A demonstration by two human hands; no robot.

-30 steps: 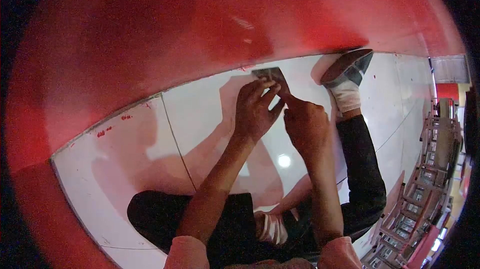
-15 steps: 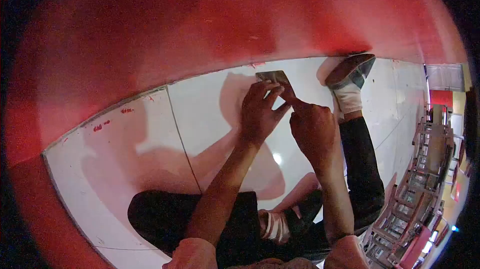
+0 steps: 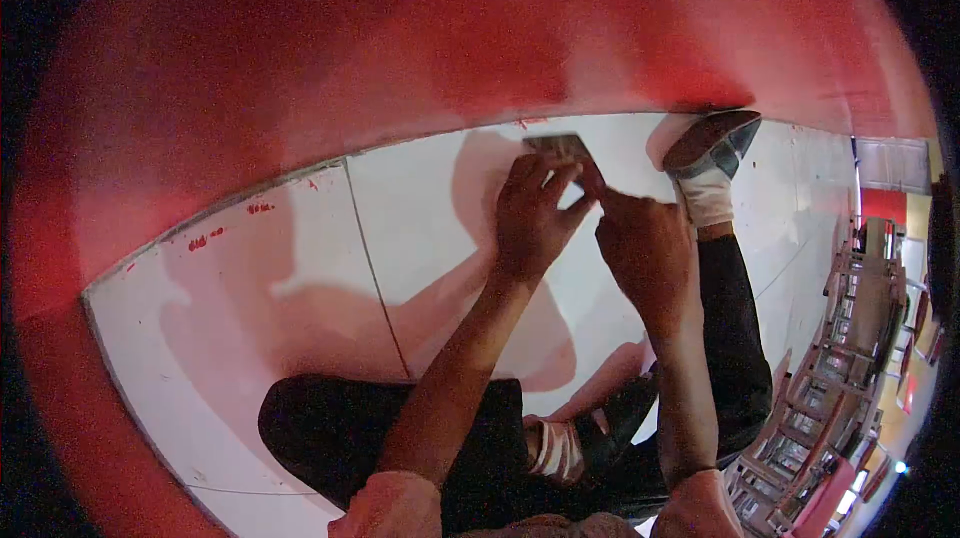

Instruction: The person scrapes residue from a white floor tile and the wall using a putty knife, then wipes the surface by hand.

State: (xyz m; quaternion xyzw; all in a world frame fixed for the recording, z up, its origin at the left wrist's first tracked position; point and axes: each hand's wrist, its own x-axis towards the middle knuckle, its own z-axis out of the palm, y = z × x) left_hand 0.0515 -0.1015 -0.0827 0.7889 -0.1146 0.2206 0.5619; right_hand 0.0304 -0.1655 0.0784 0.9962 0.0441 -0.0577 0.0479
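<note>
My right hand is curled around the handle end of a flat, dark, metallic-looking scraper-like tool, which lies between my two hands, over the glossy white tiled floor and near the foot of the smooth red wall. Bent fingers of my left hand meet the blade; its thumb and forefinger leave a gap, and whether the remaining fingertips pinch the plate or merely rest against it I cannot tell.

Probable hazards: bare left fingertips, should they slip along the blade, could be nicked by its edge; a sudden turn of my right wrist might twist the thin plate free; and a dropped corner might scratch or chip the hard glaze.

Materials and shapes: the blade is a thin, straight-sided, four-cornered plate, the handle narrower and reddish-dark. Small, ragged red flecks mark the tile, crossed by a straight dark joint line. A dark-and-grey shoe with a tapered toe, a soft pale sock and a matt black trouser leg flank my right hand; brown, slatted, wooden-looking furniture stands well apart.
</note>
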